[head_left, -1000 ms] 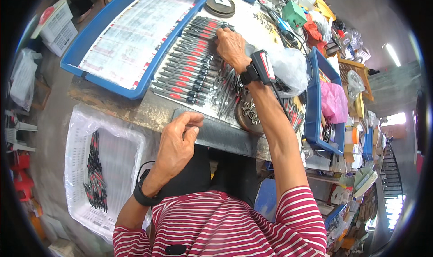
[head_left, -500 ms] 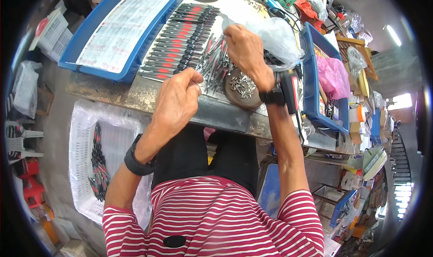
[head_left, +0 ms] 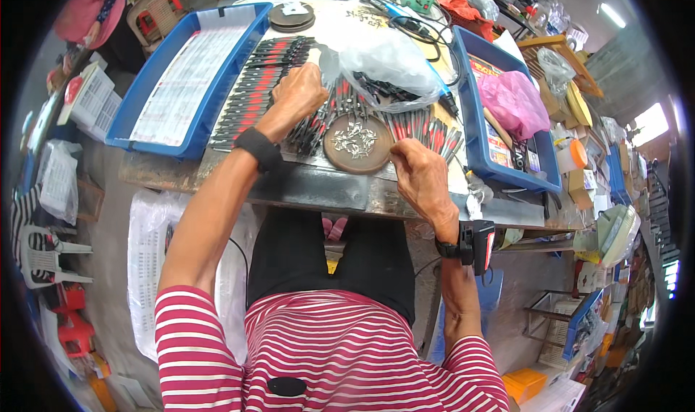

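Note:
My left hand [head_left: 300,94] is closed above the right edge of a long row of slender black-and-red pen-like tools [head_left: 250,86]. Anything in its fingers is hidden. Fingertips drawn together, my right hand [head_left: 423,180] hovers just right of a round brown dish [head_left: 334,156] near the table's front edge; I cannot make out what it pinches. Small silvery metal pieces [head_left: 355,140] lie in that dish. Loose pen-like parts [head_left: 308,135] are heaped left of the dish, and another bunch of black-and-red ones [head_left: 427,131] lies right of it.
A clear plastic bag [head_left: 394,61] with dark parts sits behind the dish. Blue trays flank the work: one with printed sheets [head_left: 192,79] at left, another [head_left: 510,173] with a pink bag at right. A plastic-lined white crate [head_left: 145,267] stands below left. Another person [head_left: 90,14] is far left.
My left hand has moved up and away over the row of tools. My right hand has come back from the heap to the right of the dish. The view has shifted.

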A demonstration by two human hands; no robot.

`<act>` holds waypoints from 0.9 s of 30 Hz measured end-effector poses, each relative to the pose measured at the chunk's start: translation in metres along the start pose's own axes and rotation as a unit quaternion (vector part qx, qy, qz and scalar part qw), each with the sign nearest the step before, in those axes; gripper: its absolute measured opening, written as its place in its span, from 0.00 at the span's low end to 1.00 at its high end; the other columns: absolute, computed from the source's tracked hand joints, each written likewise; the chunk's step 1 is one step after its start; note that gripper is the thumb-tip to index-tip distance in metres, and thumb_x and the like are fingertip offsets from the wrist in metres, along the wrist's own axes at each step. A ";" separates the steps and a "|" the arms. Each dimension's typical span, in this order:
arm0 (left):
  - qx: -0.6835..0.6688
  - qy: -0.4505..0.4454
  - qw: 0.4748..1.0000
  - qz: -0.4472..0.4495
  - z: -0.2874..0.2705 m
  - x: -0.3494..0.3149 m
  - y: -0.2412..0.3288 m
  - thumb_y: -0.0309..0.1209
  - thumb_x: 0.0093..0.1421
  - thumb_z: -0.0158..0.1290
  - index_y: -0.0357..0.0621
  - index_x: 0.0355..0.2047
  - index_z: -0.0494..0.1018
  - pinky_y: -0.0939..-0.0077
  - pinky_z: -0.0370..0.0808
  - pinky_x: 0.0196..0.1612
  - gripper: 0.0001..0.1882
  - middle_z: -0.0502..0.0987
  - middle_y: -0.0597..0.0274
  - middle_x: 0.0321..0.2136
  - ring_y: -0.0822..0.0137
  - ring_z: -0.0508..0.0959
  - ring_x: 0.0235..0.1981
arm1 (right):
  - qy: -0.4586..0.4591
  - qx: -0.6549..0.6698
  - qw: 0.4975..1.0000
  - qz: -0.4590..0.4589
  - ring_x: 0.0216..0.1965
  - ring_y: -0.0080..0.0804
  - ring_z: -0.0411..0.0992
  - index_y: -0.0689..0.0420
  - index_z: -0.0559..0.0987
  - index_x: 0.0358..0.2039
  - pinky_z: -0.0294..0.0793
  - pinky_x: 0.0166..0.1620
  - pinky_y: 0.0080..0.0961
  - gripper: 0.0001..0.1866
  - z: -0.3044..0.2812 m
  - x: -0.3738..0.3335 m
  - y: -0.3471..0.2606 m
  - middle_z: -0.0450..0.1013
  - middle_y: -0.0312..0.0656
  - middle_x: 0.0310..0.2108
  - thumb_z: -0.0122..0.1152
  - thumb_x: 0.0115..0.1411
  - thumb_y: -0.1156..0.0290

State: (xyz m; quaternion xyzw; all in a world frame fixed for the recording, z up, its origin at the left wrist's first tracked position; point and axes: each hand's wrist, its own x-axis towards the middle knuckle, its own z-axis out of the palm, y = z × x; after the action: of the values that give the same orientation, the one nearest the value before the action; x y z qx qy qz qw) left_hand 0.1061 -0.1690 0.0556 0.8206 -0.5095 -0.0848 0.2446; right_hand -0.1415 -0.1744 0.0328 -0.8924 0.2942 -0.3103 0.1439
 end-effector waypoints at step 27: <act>0.107 0.025 0.983 0.148 0.058 0.035 -0.031 0.28 0.50 0.44 0.33 0.26 0.66 0.45 0.69 0.34 0.09 0.73 0.35 0.27 0.35 0.74 0.30 | 0.061 -0.130 0.971 0.193 0.28 0.46 0.74 0.61 0.77 0.28 0.70 0.33 0.35 0.07 -0.099 -0.023 0.075 0.74 0.51 0.23 0.54 0.54 0.71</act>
State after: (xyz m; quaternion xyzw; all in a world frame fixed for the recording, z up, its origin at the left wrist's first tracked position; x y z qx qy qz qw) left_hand 0.1248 -0.2065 -0.0061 0.7596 -0.6250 0.0277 0.1781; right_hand -0.2518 -0.2262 0.0651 -0.8092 0.5072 -0.2893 0.0655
